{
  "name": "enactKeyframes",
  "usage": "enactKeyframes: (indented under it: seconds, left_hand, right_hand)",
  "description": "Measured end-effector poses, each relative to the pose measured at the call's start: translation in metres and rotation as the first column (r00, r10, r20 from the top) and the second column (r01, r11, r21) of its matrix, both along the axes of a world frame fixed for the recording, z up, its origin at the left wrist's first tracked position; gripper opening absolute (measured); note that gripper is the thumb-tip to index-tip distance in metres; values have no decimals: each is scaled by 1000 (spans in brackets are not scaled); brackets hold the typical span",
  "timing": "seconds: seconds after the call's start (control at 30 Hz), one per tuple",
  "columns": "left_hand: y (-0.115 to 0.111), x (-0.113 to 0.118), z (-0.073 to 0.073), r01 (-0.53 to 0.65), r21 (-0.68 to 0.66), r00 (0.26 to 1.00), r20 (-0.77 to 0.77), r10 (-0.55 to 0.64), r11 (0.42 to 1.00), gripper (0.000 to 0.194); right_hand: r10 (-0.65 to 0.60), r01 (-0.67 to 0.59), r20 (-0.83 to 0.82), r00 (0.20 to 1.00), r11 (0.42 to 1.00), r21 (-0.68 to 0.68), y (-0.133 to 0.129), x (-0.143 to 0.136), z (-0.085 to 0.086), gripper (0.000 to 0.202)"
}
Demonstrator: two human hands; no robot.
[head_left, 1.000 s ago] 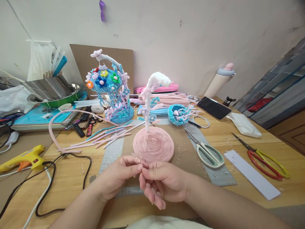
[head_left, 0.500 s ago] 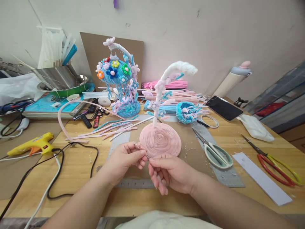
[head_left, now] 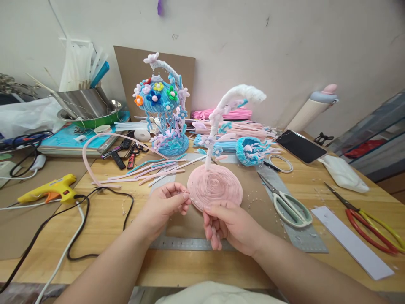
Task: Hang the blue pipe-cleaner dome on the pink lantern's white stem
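Note:
My left hand (head_left: 167,207) pinches one end of a thin bead string (head_left: 196,201), thumb against forefinger. The other end of this short span is in the pinch of my right hand (head_left: 226,223), whose lower fingers hang loosely curled. The tiny pale beads are hard to make out. Just behind both hands is a round base of coiled pink pipe cleaner (head_left: 218,185). From its far side rises a white wrapped stem (head_left: 212,131), curved over to the right at the top and dressed with lilac and blue flowers.
Green-handled scissors (head_left: 291,207), red-and-yellow-handled scissors (head_left: 363,219) and a white strip (head_left: 351,241) lie at right. A yellow glue gun (head_left: 50,190) and a black cord (head_left: 74,234) are at left. Behind stand a blue flowered jellyfish lamp shape (head_left: 158,99) and a small blue cap (head_left: 248,151).
My hands have drawn apart, opening a gap in which the thin string shows. The whole view has shifted slightly, so the table things appear a little further right.

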State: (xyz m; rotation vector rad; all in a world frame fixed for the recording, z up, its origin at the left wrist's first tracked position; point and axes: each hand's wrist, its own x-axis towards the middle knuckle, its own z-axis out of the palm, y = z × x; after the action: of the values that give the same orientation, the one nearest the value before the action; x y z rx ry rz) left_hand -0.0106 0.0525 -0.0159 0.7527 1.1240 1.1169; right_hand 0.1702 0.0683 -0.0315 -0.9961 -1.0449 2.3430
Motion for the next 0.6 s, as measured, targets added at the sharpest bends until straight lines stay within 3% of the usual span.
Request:
enactKeyframes:
  seconds: [0.23,0.33,0.6]
  left_hand:
    - [0,-3,1,30,-37,993,112,-26,999,25]
    - [-1,-4,-1,46,-47,995,86,-41,998,27]
    - [1,-6,-1,-58,110,949,-304,89,992,21]
  right_hand:
    - [-51,52,-14,999,997,54,0,0,1,37]
    - [-59,60,-13,998,994,90,2,2,2,36]
    - [-79,46,150,986,976,214,3,1,5,38]
